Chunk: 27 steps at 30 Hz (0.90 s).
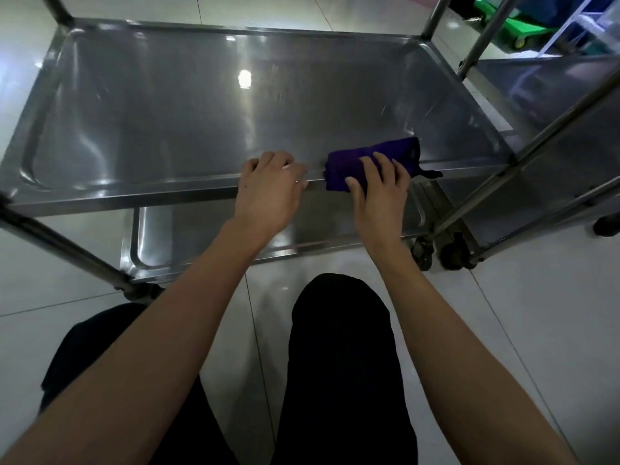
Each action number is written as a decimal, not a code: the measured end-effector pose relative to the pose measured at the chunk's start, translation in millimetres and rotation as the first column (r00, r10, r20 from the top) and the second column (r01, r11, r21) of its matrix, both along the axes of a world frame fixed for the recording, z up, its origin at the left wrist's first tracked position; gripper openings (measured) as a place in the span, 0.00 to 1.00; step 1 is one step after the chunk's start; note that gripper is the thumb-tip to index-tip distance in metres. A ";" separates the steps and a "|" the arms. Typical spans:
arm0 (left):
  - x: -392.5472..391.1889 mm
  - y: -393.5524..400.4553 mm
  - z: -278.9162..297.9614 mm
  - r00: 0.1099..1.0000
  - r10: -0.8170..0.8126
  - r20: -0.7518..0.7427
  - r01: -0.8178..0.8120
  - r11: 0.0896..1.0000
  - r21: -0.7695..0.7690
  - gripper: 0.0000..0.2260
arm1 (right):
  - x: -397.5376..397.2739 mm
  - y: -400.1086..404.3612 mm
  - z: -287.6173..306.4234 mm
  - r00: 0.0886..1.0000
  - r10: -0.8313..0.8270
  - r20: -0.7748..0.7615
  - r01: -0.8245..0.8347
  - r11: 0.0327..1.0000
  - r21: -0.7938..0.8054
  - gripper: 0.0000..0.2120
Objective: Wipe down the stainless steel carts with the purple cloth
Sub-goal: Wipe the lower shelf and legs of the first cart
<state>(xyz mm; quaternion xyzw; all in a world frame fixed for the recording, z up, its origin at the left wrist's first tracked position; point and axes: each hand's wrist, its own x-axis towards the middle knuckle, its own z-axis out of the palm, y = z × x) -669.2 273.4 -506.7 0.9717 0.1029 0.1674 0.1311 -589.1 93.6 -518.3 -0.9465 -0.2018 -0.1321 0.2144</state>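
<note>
Purple cloth [372, 159] being pressed along cart [167, 193] near rim under right hand [377, 186], fingers curled over it; left hand [268, 189] gripping rim, steadying. Next: sliding rightward toward the corner.

The place looks like a service or utility area of an institution, such as a commercial kitchen's back room or a hospital supply space. A stainless steel cart [201, 112] with a rimmed tray shelf and tubular posts stands directly ahead of the left hand [268, 189], and a second steel cart [553, 135] sits just beyond the right hand [379, 193]. The pale glossy tiled floor [520, 313] runs under both, and a green wheeled dolly [503, 31] is parked far beyond the right hand.
</note>
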 end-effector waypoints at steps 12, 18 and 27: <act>-68.4 13.3 -28.1 0.981 -0.134 0.141 0.114 0.983 0.141 0.13 | -65.2 21.6 -16.6 0.972 0.218 0.083 -0.231 0.951 0.206 0.17; -106.5 34.3 -53.0 0.995 -0.055 -0.085 0.060 0.996 0.059 0.13 | -96.0 37.3 -49.3 0.941 0.328 -0.087 -0.305 0.930 0.205 0.16; -134.2 126.9 -90.1 0.882 0.052 -0.469 -0.138 0.979 -0.150 0.15 | -84.5 117.9 -102.4 0.836 0.404 -0.372 -0.334 0.912 0.239 0.17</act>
